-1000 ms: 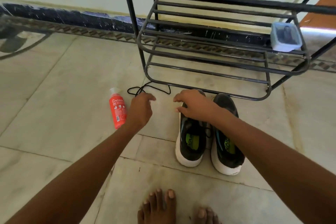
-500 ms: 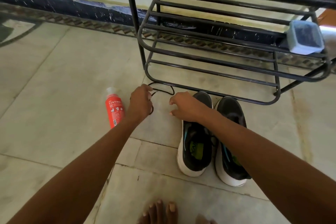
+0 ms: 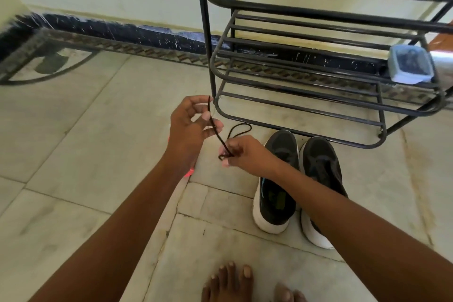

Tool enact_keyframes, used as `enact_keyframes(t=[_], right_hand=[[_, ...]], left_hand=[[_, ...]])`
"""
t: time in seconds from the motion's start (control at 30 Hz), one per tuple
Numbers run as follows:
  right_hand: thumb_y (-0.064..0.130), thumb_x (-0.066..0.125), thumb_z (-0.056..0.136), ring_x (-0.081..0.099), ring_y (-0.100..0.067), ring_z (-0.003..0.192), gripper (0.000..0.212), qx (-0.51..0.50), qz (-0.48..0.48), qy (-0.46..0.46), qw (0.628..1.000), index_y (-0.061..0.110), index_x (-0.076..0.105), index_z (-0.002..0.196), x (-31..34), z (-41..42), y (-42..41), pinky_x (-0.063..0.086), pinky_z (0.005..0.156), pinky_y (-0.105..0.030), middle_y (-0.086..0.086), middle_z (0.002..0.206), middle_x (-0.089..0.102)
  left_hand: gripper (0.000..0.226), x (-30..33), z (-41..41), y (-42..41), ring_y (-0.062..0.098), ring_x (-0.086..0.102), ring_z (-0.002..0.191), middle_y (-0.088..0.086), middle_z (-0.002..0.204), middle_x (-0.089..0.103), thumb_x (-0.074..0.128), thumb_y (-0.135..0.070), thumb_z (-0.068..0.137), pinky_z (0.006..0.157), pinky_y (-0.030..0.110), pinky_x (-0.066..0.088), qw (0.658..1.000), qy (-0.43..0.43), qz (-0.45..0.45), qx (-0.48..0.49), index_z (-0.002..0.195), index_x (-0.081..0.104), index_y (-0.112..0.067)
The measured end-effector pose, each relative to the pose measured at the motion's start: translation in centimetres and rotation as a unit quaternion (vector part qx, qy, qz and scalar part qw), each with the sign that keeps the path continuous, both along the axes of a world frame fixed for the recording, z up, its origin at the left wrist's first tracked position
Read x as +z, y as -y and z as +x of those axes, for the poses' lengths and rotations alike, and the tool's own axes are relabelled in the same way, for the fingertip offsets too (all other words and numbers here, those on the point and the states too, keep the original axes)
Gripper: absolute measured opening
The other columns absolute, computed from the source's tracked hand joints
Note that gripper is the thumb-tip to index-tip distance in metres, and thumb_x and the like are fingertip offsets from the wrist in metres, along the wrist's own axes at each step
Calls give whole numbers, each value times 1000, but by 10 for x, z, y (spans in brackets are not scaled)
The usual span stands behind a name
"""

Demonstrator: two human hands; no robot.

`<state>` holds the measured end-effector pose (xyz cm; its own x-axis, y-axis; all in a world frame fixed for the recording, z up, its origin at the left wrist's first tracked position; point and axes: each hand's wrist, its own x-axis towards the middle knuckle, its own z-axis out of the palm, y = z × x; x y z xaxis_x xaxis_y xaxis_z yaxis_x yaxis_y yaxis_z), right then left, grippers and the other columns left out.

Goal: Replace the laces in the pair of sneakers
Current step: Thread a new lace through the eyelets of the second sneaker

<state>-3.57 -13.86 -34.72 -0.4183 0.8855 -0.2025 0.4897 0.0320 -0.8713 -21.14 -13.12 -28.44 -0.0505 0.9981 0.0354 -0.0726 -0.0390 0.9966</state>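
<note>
- The black lace [image 3: 215,127] has been lifted off the floor since half a second ago, when it lay in a loop at the foot of the shoe rack [image 3: 318,105] with both hands reaching down to it.
- The left hand [image 3: 188,125] is raised just left of the rack's front corner post; the lace's upper end is pinched between thumb and fingertips, the other fingers loosely curled.
- The right hand [image 3: 241,152] is held lower, in front of the rack's bottom rail; its fingers are curled around a bunched part of the lace, which runs taut up to the left hand.
- A slack loop of lace trails from the right hand toward the rack's bottom rail.
- The pair of sneakers [image 3: 296,186] stands side by side, toes just under the rack's front edge, right of both hands and untouched.
- Whether the sneakers are laced cannot be told; the tongues are dark and blurred.
- The red bottle [image 3: 190,173], a moment ago in plain view left of the lace, is now nearly hidden behind the left forearm.
- Judgement: the lace is in hand and being straightened; threading has not begun. An end will need to be found next.
</note>
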Motion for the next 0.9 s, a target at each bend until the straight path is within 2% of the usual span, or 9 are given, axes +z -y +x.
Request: enact_keyframes(t=[0.1,0.17,0.3,0.37,0.43,0.57,0.7,0.8,0.9], right_hand=[[10,69,92,74,-17,82,9,23,-42,32,998,11,78,97,-4,12,7,62,85,-37,-3,85,76],[13,68,95,74,-16,81,10,12,-44,51,998,12,77,97,-4,19,8,62,84,-34,-2,83,76],[18,72,94,73,-11,77,8,-30,11,-2,999,15,78,97,13,27,10,61,83,-33,3,80,76],[18,74,93,74,-10,77,8,-47,31,-23,998,16,77,99,26,31,12,61,82,-31,3,80,77],[17,76,91,74,-9,77,8,-45,55,-18,997,16,77,99,39,36,13,60,81,-28,3,79,76],[17,79,88,73,-10,75,7,-59,76,-13,995,15,77,95,52,47,12,60,77,-26,3,78,76],[18,75,91,70,-4,78,6,-76,96,51,991,18,78,96,49,54,12,53,74,-18,7,82,75],[20,72,92,68,-2,81,8,-93,108,106,984,20,78,98,38,59,12,56,80,-22,9,86,74],[17,71,93,65,3,83,11,-83,99,134,983,18,78,102,25,63,12,52,81,-12,10,90,74]], left_hand=[[36,-9,-6,-5,21,53,66,5,92,54,45,11,98,57,31,45,996,-77,27,30,113,65,-15],[46,-24,-11,-10,15,52,70,-4,93,59,43,14,92,63,29,40,986,-161,32,19,108,68,-20],[63,-59,-12,-5,-2,59,119,-10,123,70,48,22,76,88,25,45,938,-300,-32,-170,116,72,-21],[69,-69,-4,2,-12,54,116,-17,129,64,57,18,76,82,15,42,903,-347,-48,-248,129,65,-24],[73,-77,6,8,-3,52,110,-13,130,58,58,13,80,79,11,40,882,-370,-78,-279,141,57,-28],[69,-90,28,12,26,41,119,-3,116,43,54,3,90,107,45,35,821,-464,-125,-310,150,41,-28],[59,-107,44,12,28,34,125,-1,139,37,60,-8,96,98,47,33,756,-579,-72,-297,146,43,-35],[38,-127,41,7,27,39,118,-1,125,42,69,-24,94,93,43,36,762,-599,-52,-238,128,53,-31],[19,-143,34,7,26,44,109,1,114,46,66,-28,98,83,38,36,761,-613,-11,-213,114,59,-19]])
